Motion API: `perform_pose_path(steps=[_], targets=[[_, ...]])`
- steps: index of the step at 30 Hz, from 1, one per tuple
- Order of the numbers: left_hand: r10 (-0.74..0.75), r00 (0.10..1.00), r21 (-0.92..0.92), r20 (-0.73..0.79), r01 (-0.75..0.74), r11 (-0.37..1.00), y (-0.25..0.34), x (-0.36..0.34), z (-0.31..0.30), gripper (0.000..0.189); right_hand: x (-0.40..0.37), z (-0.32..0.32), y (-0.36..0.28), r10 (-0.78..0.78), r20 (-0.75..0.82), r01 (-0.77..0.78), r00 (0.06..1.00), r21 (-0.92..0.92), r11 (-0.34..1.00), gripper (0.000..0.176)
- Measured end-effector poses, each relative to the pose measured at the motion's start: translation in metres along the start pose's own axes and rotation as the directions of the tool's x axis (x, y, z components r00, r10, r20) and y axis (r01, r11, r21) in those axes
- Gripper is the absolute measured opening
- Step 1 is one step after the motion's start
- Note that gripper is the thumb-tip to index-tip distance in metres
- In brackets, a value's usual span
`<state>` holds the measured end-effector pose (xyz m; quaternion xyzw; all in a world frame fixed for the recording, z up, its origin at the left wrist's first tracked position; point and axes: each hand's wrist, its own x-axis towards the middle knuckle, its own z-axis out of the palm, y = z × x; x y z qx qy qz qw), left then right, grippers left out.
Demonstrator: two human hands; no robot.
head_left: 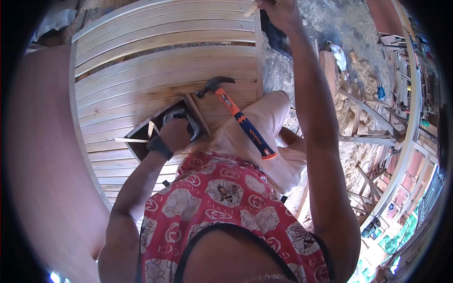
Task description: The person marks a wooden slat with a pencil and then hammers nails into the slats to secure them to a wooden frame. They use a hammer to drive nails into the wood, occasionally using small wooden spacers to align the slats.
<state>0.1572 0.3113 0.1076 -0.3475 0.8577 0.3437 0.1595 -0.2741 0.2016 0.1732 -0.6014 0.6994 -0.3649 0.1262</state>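
My left hand (177, 133) reaches into a small wooden box (198, 115), against a dark plastic bag (192, 127) inside it. Its fingers are hidden there. A thin wooden stick (131, 140) lies across the box's near left side. At the top edge of the view, my right hand (282, 13) is partly cut off, with its fingers closed on a pale strip of wood (251, 9). A claw hammer (239, 115) with an orange and dark blue handle lies over my thigh, its head on the slatted wooden panel (160, 68).
A smooth brown board (52, 141) stands along the left. On the right, wooden offcuts and props (373, 140) lie over ground strewn with shavings. A white animal-like shape (338, 56) is at the upper right. One wider gap runs across the panel.
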Motion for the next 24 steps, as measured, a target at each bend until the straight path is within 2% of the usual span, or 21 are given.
perform_pose_path(steps=[1, 2, 3, 5, 6, 7, 9, 10, 12, 13, 15, 16, 18, 20, 21, 23, 24], targets=[[0.000, 1.000, -0.001, 0.012, 0.000, 1.000, 0.002, -0.002, 0.000, 0.019, 0.002, -0.009, -0.009, -0.058, 0.045, 0.059, 0.997, -0.020, 0.998, 0.024], [-0.060, 0.998, 0.012, 0.025, 0.060, 0.998, 0.005, -0.003, -0.006, 0.018, 0.000, -0.008, -0.005, -0.025, 0.115, 0.031, 0.993, -0.046, 0.998, 0.025], [-0.117, 0.993, 0.028, 0.033, 0.116, 0.993, 0.010, -0.003, -0.014, 0.017, -0.008, -0.005, -0.003, -0.020, 0.111, 0.025, 0.994, -0.051, 0.998, 0.025], [-0.118, 0.993, -0.005, 0.023, 0.119, 0.993, 0.025, -0.010, -0.041, 0.018, -0.033, 0.009, 0.007, 0.088, 0.232, -0.069, 0.969, -0.088, 0.994, 0.024], [-0.132, 0.991, -0.040, 0.012, 0.132, 0.990, 0.031, -0.014, -0.049, 0.019, -0.045, 0.020, 0.024, 0.027, 0.210, -0.002, 0.977, -0.121, 0.993, 0.024], [-0.132, 0.991, -0.041, 0.015, 0.133, 0.990, 0.030, -0.016, -0.050, 0.019, -0.056, 0.027, 0.034, 0.030, 0.212, -0.004, 0.977, -0.120, 0.993, 0.024], [0.001, 0.999, -0.082, -0.050, -0.005, 0.997, 0.018, -0.023, -0.054, 0.018, -0.070, 0.035, 0.035, 0.114, 0.186, -0.100, 0.976, -0.084, 0.991, 0.023], [-0.004, 0.999, -0.080, -0.047, 0.001, 0.997, 0.012, -0.029, -0.057, 0.018, -0.076, 0.037, 0.035, 0.188, 0.180, -0.178, 0.966, -0.067, 0.982, 0.023], [0.092, 0.994, -0.012, 0.050, -0.092, 0.996, 0.009, -0.036, -0.072, 0.016, -0.082, 0.044, 0.040, 0.180, 0.156, -0.179, 0.971, -0.019, 0.984, 0.022], [0.093, 0.994, -0.009, 0.051, -0.093, 0.996, 0.010, -0.036, -0.081, 0.016, -0.085, 0.047, 0.043, 0.174, 0.130, -0.178, 0.976, 0.024, 0.984, 0.022], [0.140, 0.986, -0.186, 0.094, -0.121, 0.975, 0.021, -0.032, -0.112, 0.013, -0.087, 0.051, 0.046, 0.171, 0.111, -0.175, 0.979, 0.026, 0.984, 0.021], [0.140, 0.986, -0.186, 0.095, -0.121, 0.975, 0.029, -0.025, -0.122, 0.013, -0.087, 0.053, 0.048, 0.166, 0.096, -0.169, 0.981, 0.030, 0.985, 0.021], [0.158, 0.980, -0.268, -0.119, -0.185, 0.945, 0.046, 0.000, -0.137, 0.014, -0.087, 0.054, 0.047, 0.153, 0.091, -0.158, 0.984, 0.044, 0.986, 0.021], [0.208, 0.943, -0.210, -0.260, -0.266, 0.941, 0.040, 0.046, -0.129, 0.014, -0.086, 0.054, 0.045, 0.146, 0.083, -0.151, 0.986, 0.056, 0.987, 0.021], [0.218, 0.935, -0.120, -0.280, -0.259, 0.958, 0.031, 0.075, -0.120, 0.013, -0.085, 0.054, 0.042, 0.188, 0.117, -0.195, 0.975, 0.058, 0.979, 0.021], [0.256, 0.877, 0.034, -0.407, -0.266, 0.963, 0.018, 0.128, -0.101, 0.032, -0.085, 0.054, 0.041, 0.223, 0.157, -0.235, 0.962, 0.063, 0.970, 0.022], [0.261, 0.876, 0.037, -0.406, -0.270, 0.962, 0.019, 0.130, -0.101, 0.032, -0.085, 0.052, 0.042, 0.225, 0.152, -0.236, 0.962, 0.062, 0.970, 0.022]])
